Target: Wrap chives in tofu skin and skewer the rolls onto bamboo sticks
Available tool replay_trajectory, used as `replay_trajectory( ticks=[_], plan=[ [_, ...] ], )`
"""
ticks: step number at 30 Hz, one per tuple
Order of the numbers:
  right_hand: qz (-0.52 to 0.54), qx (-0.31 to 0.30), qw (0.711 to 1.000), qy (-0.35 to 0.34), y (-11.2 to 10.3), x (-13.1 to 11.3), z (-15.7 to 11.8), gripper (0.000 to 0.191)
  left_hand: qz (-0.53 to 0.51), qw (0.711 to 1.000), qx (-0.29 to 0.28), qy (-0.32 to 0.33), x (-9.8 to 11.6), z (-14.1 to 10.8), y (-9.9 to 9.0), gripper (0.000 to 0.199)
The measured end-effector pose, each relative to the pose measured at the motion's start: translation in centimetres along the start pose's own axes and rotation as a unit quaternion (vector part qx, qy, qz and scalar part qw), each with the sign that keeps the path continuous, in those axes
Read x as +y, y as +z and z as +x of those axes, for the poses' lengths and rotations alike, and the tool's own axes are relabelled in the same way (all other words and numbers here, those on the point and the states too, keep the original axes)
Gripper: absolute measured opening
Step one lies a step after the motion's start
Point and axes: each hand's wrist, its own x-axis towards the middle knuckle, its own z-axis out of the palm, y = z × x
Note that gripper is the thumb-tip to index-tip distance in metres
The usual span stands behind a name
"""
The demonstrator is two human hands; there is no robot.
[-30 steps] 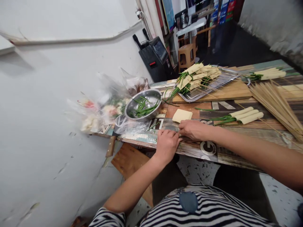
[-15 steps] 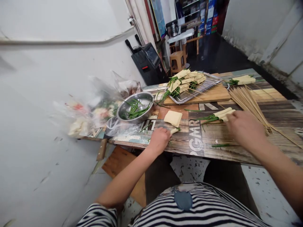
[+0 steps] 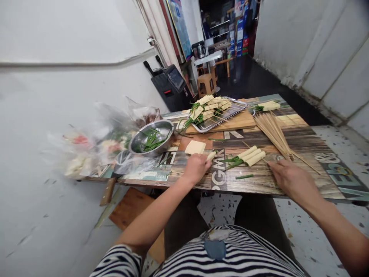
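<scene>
My left hand (image 3: 196, 169) is closed around a small pale tofu-sheet roll (image 3: 211, 156) with green at its tip. Just beyond it lies a small stack of square tofu sheets (image 3: 195, 147). My right hand (image 3: 291, 177) pinches the end of a thin wooden skewer (image 3: 266, 161). That skewer passes through several tofu rolls (image 3: 251, 156) side by side, green chives sticking out on their left. Beyond the right hand, a bundle of bare bamboo skewers (image 3: 273, 132) rests on the table.
A metal tray (image 3: 201, 127) of finished skewers sits on a wooden board (image 3: 242, 122). To the left are a steel bowl (image 3: 134, 144) of cut chives, plastic bags (image 3: 86, 148) and a knife handle (image 3: 108, 191) over the edge. More rolls (image 3: 268, 105) lie at the far right.
My right hand has moved off the rolls toward the near right and now grips the skewer end beside them. My left hand keeps its roll. The camera view has shifted.
</scene>
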Motion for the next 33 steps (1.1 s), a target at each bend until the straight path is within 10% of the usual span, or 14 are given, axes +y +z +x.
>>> replay_trajectory(
  ticks=[9,33],
  plan=[
    [-0.026,0.016,0.999,-0.022,-1.2,-0.1,-2.6,0.035,0.014,0.998,-0.064,0.000,6.1,10.7,1.4,0.025],
    [-0.050,-0.011,0.998,-0.029,-2.0,-0.5,-3.3,0.029,0.013,0.993,-0.069,0.095,8.3,9.1,1.7,0.035]
  ],
)
